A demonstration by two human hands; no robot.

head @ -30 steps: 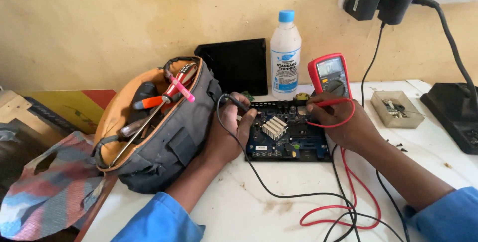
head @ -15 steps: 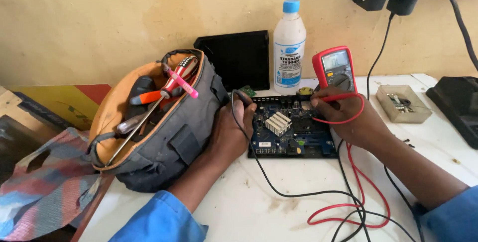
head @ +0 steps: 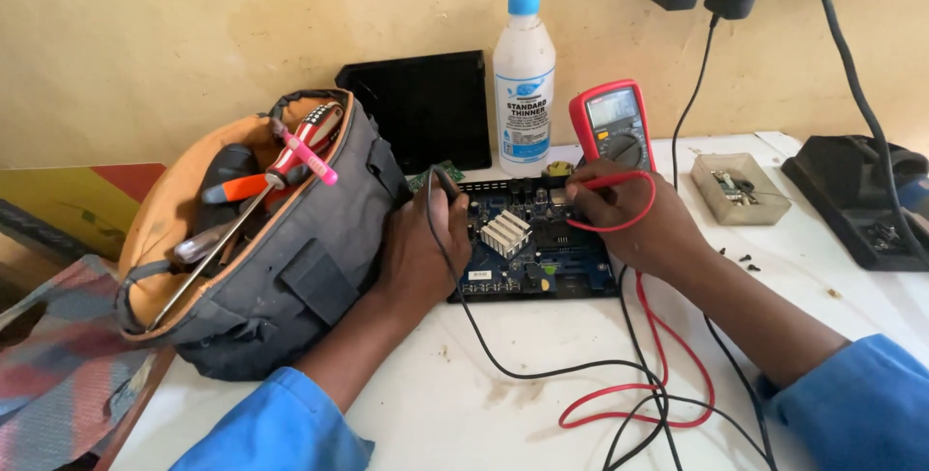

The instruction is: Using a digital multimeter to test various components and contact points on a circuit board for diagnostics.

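Note:
A dark blue circuit board with a ribbed silver heatsink lies on the white table. My left hand rests on the board's left edge, gripping the black probe, whose black lead trails toward me. My right hand holds the red probe with its tip on the board's upper middle. Its red lead loops across the table. A red multimeter leans just behind my right hand.
An open grey tool bag with screwdrivers sits left of the board. A white bottle with a blue cap and a black panel stand against the wall. A clear small box, loose screws and a black device lie to the right.
The view has shifted slightly and moved closer. Both hands stay on the board with their probes; the right probe tip has shifted a little along the top of the board.

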